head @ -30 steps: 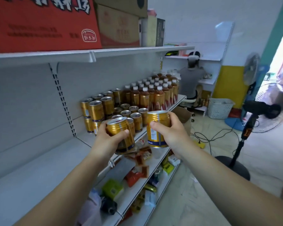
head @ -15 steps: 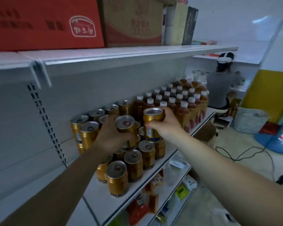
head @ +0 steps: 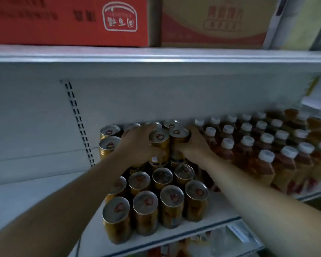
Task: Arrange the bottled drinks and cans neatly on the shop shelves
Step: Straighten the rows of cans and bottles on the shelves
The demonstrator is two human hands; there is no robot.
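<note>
Logo print on the red carton (head: 69,21) (upside down, blurred) cannot be read.

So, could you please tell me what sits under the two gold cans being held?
Upright gold metal cans of a lower layer stand beneath them. The left hand and right hand hide whether the held cans rest on those.
</note>
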